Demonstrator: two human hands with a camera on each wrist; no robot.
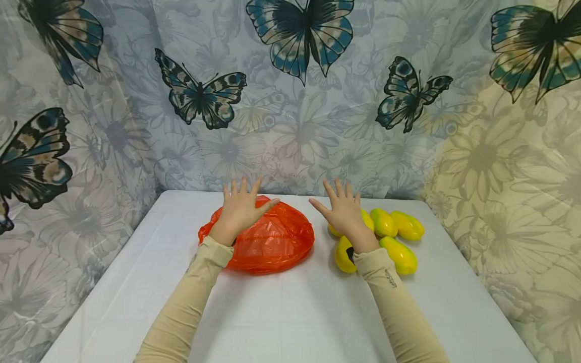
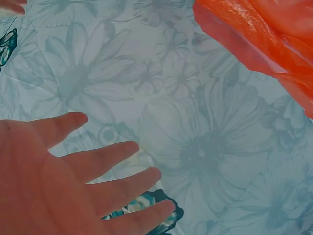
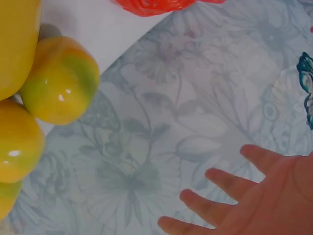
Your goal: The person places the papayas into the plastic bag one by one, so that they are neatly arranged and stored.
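Note:
An orange plastic bag [image 1: 268,239] lies crumpled on the white table [image 1: 281,312], left of centre. My left hand [image 1: 242,209] hovers over it with fingers spread and straight, holding nothing. Several yellow-green mangoes [image 1: 399,237] lie in a cluster to the right of the bag. My right hand [image 1: 342,212] is spread flat above the cluster's left side, empty. In the left wrist view, the left hand [image 2: 73,181] is splayed, with the orange bag [image 2: 264,39] at upper right. In the right wrist view, the right hand [image 3: 244,200] has straight fingers, and the mangoes [image 3: 54,88] sit at the left.
A curtain printed with butterflies [image 1: 199,96] and pale flowers hangs close behind the table and wraps round both sides. The near half of the white tabletop is bare. Both forearms wear beige sleeves [image 1: 190,297].

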